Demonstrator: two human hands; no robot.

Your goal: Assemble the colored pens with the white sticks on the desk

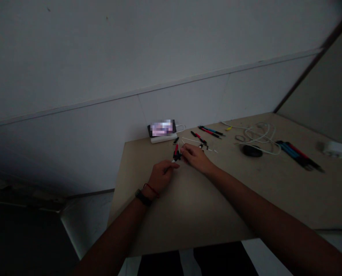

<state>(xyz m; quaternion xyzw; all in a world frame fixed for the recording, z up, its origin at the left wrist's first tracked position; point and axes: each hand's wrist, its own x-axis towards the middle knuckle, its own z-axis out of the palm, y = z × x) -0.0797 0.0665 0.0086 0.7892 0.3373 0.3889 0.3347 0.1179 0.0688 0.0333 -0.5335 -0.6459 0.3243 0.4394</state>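
My left hand [161, 173] is closed, thumb and forefinger pinching the pale end of a small piece I cannot make out. Just beyond those fingertips is a red and black pen part [175, 151]; whether it is held or lies on the table is unclear. My right hand [197, 158] is closed in a pinch beside it, its fingertips close to a thin white stick. What the right fingers grip is hidden. A short black piece [176, 140] lies behind them. To the right of my right hand are another red and black pen [199, 137] and several small loose parts.
A phone [161, 128] leans on a white block [164, 138] against the wall. Red, blue and black pens [211, 132] lie farther back. On the right are a black mouse [251, 150], a coiled white cable [260, 134], more pens [299, 155] and a white adapter [337, 149].
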